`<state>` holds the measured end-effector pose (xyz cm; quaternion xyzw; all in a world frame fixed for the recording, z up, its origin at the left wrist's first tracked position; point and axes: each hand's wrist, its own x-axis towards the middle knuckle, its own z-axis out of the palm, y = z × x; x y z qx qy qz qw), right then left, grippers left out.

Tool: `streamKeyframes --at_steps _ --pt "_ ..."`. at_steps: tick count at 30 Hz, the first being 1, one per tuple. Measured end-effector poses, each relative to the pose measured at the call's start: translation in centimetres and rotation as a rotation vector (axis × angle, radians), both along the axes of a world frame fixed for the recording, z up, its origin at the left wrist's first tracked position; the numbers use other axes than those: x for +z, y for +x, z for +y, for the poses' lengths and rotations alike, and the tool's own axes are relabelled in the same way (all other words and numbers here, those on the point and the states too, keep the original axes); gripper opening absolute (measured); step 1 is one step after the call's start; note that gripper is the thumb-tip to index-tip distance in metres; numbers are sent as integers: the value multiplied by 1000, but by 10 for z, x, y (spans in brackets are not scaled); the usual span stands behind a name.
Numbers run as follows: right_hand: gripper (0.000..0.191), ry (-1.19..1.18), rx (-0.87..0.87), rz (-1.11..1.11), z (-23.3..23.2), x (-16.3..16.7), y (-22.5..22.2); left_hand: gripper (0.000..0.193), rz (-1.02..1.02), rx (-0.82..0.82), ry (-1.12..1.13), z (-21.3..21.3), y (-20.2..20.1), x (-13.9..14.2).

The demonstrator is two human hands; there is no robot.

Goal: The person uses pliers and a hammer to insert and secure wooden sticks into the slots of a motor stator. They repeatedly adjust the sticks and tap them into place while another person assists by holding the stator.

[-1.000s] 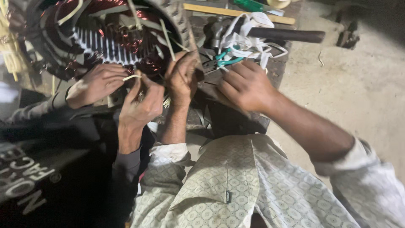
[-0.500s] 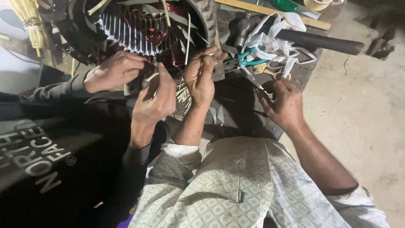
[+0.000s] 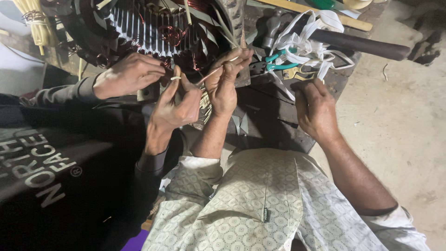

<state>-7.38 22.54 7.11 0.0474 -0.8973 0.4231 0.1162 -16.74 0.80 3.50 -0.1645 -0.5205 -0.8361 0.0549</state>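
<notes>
A large motor stator [image 3: 153, 28] with copper windings and pale slot strips lies at the top. My left hand [image 3: 225, 86] is at its lower rim, fingers pinched on a thin pale insulating strip [image 3: 211, 73] that slants down to the left. My right hand [image 3: 316, 109] rests palm down on the dark workbench [image 3: 265, 125], holding nothing, just below a brass piece [image 3: 297, 72] and teal-handled pliers [image 3: 278, 59]. A co-worker in a black top has one hand [image 3: 127, 74] on the stator's edge and the other hand [image 3: 179, 100] pinching a small pale piece beside my left hand.
A hammer with a dark handle [image 3: 357, 44] lies across a tangle of white cloth tape [image 3: 306, 44] at the bench's back right. A bundle of yellow sticks [image 3: 37, 23] stands at the top left. Bare concrete floor [image 3: 399, 125] is to the right.
My right hand has drawn back from the white tape and pliers and come down flat on the bench. My left hand stays at the stator with the strip. The co-worker's hands shifted slightly.
</notes>
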Motion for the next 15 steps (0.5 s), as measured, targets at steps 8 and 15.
streamKeyframes --at_steps 8,15 --pt "18 -405 209 -169 -5 24 -28 23 168 149 -307 4 0 2" --pt "18 -741 119 -481 -34 19 -54 24 361 319 -700 -2 -1 22"
